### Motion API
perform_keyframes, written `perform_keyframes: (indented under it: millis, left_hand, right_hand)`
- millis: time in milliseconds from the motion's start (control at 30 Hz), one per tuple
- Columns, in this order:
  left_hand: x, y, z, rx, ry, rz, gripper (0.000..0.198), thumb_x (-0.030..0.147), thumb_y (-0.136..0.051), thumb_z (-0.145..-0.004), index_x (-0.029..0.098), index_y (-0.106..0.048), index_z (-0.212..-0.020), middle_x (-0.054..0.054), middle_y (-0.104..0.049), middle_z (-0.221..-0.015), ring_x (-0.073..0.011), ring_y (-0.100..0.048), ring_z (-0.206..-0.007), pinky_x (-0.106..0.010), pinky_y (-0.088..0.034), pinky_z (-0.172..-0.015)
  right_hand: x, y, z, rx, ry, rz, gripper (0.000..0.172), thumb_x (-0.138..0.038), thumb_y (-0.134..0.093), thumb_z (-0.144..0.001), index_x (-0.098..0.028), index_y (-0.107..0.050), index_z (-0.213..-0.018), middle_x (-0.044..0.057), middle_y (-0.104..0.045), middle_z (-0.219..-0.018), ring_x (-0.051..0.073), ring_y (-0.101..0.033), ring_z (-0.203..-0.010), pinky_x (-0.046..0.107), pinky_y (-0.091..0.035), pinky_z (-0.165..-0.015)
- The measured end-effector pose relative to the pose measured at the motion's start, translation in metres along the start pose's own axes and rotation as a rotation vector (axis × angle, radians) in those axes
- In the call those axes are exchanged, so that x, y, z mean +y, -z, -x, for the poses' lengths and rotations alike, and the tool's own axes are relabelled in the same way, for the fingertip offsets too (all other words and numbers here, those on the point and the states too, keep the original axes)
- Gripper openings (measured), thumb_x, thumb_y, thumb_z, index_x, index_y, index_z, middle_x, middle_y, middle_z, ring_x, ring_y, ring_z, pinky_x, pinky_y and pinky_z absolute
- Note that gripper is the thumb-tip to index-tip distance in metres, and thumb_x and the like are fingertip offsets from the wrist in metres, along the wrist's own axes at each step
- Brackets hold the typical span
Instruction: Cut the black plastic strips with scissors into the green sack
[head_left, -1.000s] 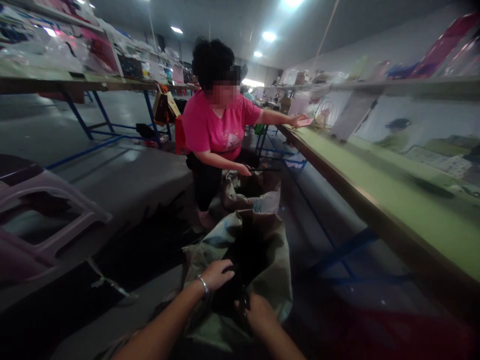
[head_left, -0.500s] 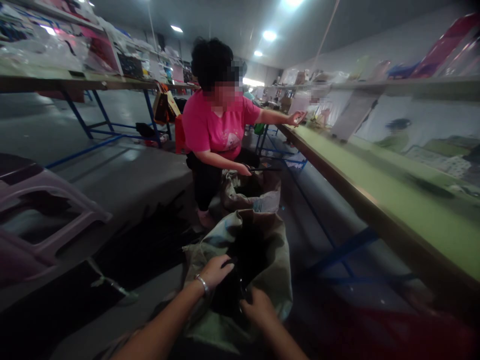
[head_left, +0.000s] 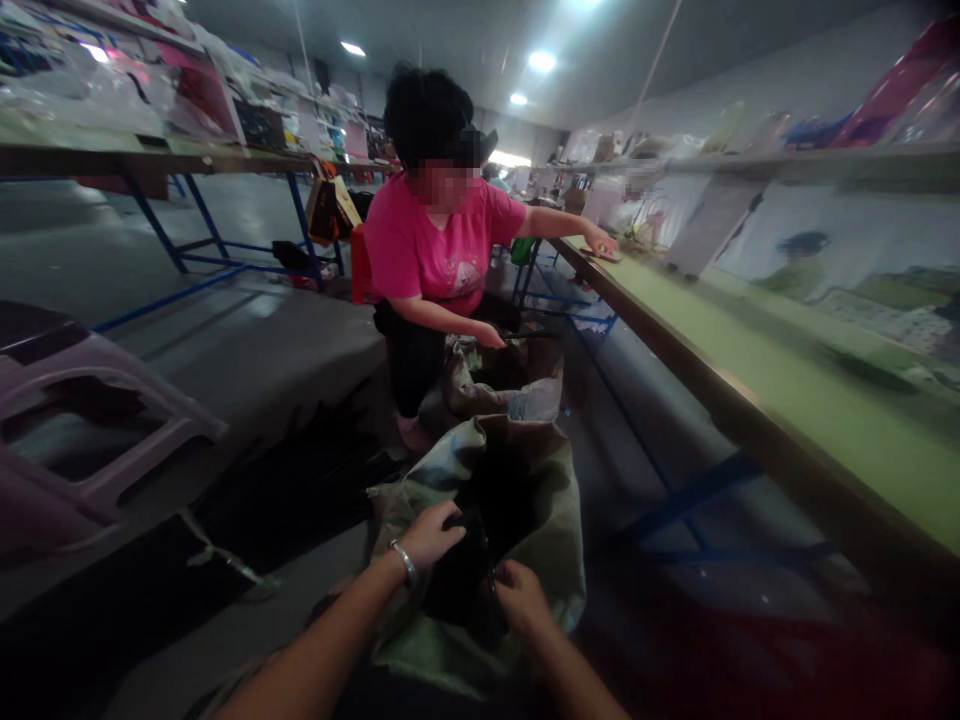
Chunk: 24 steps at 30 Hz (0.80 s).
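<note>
An open woven sack (head_left: 559, 500) stands in front of me, with dark material (head_left: 502, 490) inside. Over its near left side, my left hand (head_left: 429, 537) is closed on a piece of black material that blends into the dark contents. My right hand (head_left: 523, 595), at the sack's right side, has thumb and fingers pinched around a thin, dark thing with a small shiny glint; its kind is too dark to tell. Both hands are close together above the sack's mouth. A silvery bracelet (head_left: 405, 563) circles my left wrist.
A co-worker in a pink shirt (head_left: 431, 240) sits opposite, beside a second sack (head_left: 536, 400). A long tied black bundle (head_left: 150, 580) lies on the floor at left, near a plastic stool (head_left: 150, 400). A long green-topped table (head_left: 787, 370) runs along the right.
My right hand has shifted slightly up and right, a little away from my left hand, which has barely moved. The co-worker's outstretched hand has lowered a flat thing onto the table.
</note>
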<state>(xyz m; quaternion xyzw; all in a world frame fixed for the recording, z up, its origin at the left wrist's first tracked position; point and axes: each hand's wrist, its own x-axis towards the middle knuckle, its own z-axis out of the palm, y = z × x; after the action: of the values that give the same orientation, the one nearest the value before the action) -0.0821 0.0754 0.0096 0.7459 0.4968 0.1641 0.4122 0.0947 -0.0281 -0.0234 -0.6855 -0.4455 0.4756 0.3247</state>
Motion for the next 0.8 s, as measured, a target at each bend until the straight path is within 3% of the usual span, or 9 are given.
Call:
perform_keyframes:
  millis: [133,267,433,567,800]
  left_hand:
    - [-0.001,0.004,-0.001,-0.001,-0.055,0.029,0.029,0.033,-0.046,-0.078,0.015,-0.062,-0.094,-0.004,-0.065,-0.087,-0.0171,-0.057,-0.081,-0.027,-0.042,-0.074]
    - [0.007,0.008,0.003,0.031,-0.021,0.131,0.034,0.037,-0.046,-0.079,0.014,-0.063,-0.098,-0.005,-0.066,-0.089,-0.0163,-0.057,-0.08,-0.026,-0.043,-0.074]
    - [0.015,0.01,0.006,0.045,0.123,0.409,0.038,0.039,-0.053,-0.077,0.01,-0.06,-0.101,-0.002,-0.06,-0.069,-0.0091,-0.048,-0.055,-0.021,-0.037,-0.051]
    - [0.019,0.014,0.007,-0.021,0.194,0.573,0.035,0.037,-0.057,-0.075,0.009,-0.059,-0.096,0.001,-0.055,-0.062,-0.0048,-0.042,-0.046,-0.018,-0.032,-0.045]
    - [0.025,0.014,0.009,-0.035,0.203,0.565,0.03,0.033,-0.055,-0.076,0.01,-0.059,-0.095,0.001,-0.055,-0.06,-0.0042,-0.042,-0.044,-0.017,-0.032,-0.042]
  right_hand:
    - [-0.004,0.002,-0.001,-0.027,0.018,-0.092,0.019,-0.031,-0.056,-0.061,-0.013,-0.056,-0.069,0.0,-0.058,-0.066,0.011,-0.052,-0.062,0.021,-0.04,-0.058]
    - [-0.019,0.007,0.01,-0.057,0.003,-0.119,0.022,-0.034,-0.058,-0.061,-0.013,-0.054,-0.068,-0.001,-0.054,-0.062,0.009,-0.049,-0.056,0.02,-0.039,-0.054]
    - [-0.031,0.013,0.019,-0.109,-0.097,-0.221,0.036,-0.05,-0.057,-0.069,-0.015,-0.049,-0.076,-0.004,-0.047,-0.057,0.007,-0.045,-0.045,0.018,-0.032,-0.043]
    - [-0.024,0.015,0.02,-0.223,-0.07,-0.145,0.045,-0.06,-0.05,-0.074,-0.015,-0.048,-0.079,-0.002,-0.049,-0.059,0.008,-0.048,-0.049,0.018,-0.035,-0.045]
    - [-0.016,0.015,0.022,-0.289,0.049,0.073,0.046,-0.061,-0.045,-0.077,-0.015,-0.05,-0.087,0.001,-0.054,-0.071,0.01,-0.049,-0.06,0.02,-0.039,-0.055]
